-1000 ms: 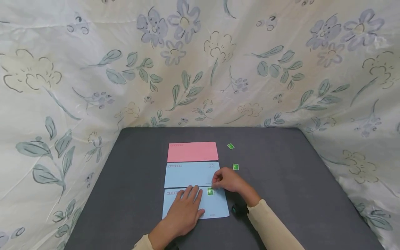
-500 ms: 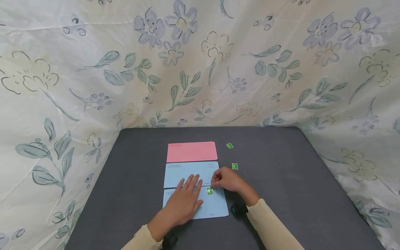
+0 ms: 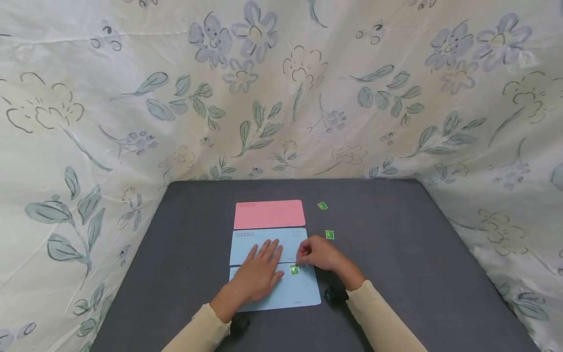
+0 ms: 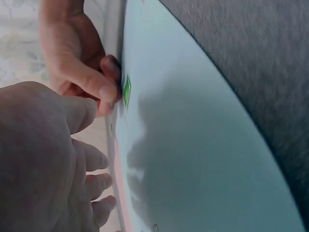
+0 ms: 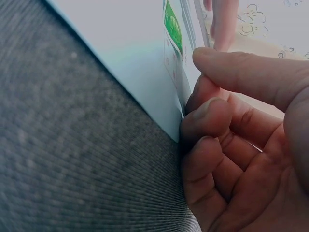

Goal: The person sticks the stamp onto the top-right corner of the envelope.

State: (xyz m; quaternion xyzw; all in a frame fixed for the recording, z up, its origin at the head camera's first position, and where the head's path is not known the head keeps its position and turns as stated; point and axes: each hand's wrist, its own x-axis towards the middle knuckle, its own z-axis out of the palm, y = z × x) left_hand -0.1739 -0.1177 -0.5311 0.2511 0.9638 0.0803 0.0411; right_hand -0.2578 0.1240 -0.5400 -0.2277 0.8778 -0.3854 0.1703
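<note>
My left hand (image 3: pixel 255 278) lies across the front blue envelope (image 3: pixel 303 291) with its fingers spread, and its fingertips reach onto the middle blue envelope (image 3: pixel 252 244). In the left wrist view the palm and fingers (image 4: pixel 99 159) hover close over the paper and cast a shadow. A small green stamp (image 3: pixel 294 269) lies flat near the front envelope's upper right corner. My right hand (image 3: pixel 317 254) rests beside it, fingers curled, right at the envelope's edge. In the right wrist view its thumb tip (image 5: pixel 203 52) is just beside the stamp (image 5: pixel 173 26), with nothing visible between thumb and index finger.
A pink envelope (image 3: pixel 269 214) lies behind the two blue ones. Two more green stamps, a nearer one (image 3: pixel 329 234) and a farther one (image 3: pixel 323 206), lie right of the envelopes on the dark grey table (image 3: pixel 396 254). A floral cloth (image 3: pixel 272 93) surrounds the table.
My left hand has slid forward from the front blue envelope, and its fingertips now overlap the middle one. The right hand and the stamp beside it stay in place.
</note>
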